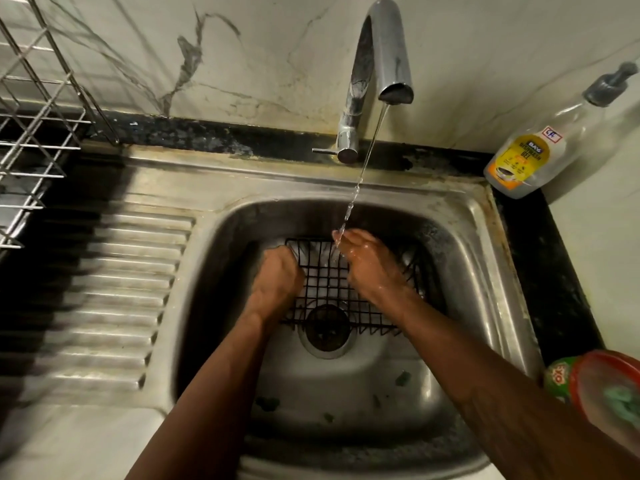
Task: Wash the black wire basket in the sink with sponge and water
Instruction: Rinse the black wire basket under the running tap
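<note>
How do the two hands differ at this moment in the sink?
The left hand is a curled fist gripping the left side of the black wire basket; the right hand reaches out flatter over it. The water stream falls on the right hand, which shines wet; the left hand sits outside it. Both are inside the sink.

- Basket (327, 282): sides hidden under L hand (277, 271) & R hand (367, 261).
- L hand: fist on the rim, fingertips out of sight.
- R hand: palm side hidden; can't tell if it holds anything.
- Rack (31, 133), bowl (609, 386): cut by frame edges; bowl blurred.
- Bottle (530, 157): small print unreadable.
- Green bits (402, 377) in sink (485, 271): too small to ID.
</note>
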The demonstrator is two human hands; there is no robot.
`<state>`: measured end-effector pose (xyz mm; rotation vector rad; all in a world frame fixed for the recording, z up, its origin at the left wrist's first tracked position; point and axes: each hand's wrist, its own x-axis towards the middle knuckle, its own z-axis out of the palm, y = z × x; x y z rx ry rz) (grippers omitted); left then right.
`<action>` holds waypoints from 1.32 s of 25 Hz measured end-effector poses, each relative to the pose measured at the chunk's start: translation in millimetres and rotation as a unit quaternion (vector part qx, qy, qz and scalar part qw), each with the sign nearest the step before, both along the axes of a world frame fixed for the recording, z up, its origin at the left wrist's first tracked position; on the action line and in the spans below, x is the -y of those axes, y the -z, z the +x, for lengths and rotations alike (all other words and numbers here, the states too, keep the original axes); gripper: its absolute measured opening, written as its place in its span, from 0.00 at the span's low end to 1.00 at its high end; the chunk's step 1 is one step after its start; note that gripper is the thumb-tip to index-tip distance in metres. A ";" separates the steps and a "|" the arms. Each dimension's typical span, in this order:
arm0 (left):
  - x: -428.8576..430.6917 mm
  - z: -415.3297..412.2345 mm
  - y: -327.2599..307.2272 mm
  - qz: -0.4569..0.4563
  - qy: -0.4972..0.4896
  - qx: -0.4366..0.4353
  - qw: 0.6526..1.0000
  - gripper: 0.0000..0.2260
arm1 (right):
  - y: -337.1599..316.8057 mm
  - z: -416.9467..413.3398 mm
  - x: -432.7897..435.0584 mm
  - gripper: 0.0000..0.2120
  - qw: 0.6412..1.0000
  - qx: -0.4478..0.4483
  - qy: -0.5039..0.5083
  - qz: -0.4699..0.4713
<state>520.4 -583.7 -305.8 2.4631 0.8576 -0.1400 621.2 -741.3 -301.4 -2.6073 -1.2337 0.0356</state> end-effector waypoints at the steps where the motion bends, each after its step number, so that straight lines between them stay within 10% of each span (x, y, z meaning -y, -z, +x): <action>1: -4.3 -0.9 2.9 0.000 -0.005 0.001 1.000 0.09 | 9.1 -5.5 4.4 0.29 0.999 0.014 -0.001 0.049; 4: -5.7 6.0 0.9 -0.019 -0.022 0.028 0.999 0.07 | 25.4 -33.3 -6.7 0.16 0.988 -0.013 -0.134 0.071; 6: -2.0 14.2 4.8 0.009 -0.010 0.039 0.999 0.09 | 23.7 -42.4 -31.3 0.04 0.975 -0.184 -0.109 0.059; 9: -5.9 9.1 11.1 0.019 -0.036 0.082 0.996 0.17 | 22.4 -16.6 -53.3 0.05 0.779 -0.560 0.202 0.197; 11: -4.9 3.3 11.1 -0.004 -0.068 0.109 0.992 0.19 | 25.2 4.5 -43.2 0.06 0.683 -0.637 0.271 0.235; 14: -1.6 3.2 5.3 -0.007 -0.084 0.114 0.990 0.20 | 27.0 19.3 -14.1 0.08 0.695 -0.578 0.323 0.282; 18: -1.7 7.8 7.0 0.001 -0.084 0.121 0.989 0.24 | 29.5 11.9 -20.8 0.07 0.604 -0.632 0.340 0.346; 25: 3.5 7.5 1.5 0.017 -0.099 0.136 0.986 0.22 | 16.2 -8.7 -49.8 0.10 0.648 -0.674 0.265 0.235; 31: -10.1 -11.3 -3.5 0.029 -0.116 0.115 0.986 0.17 | 30.7 -10.1 -47.9 0.08 0.546 -0.672 0.339 0.369; 33: -22.2 -26.8 -4.7 0.019 -0.142 0.124 0.982 0.13 | 30.0 -20.7 -67.1 0.07 0.613 -0.695 0.279 0.252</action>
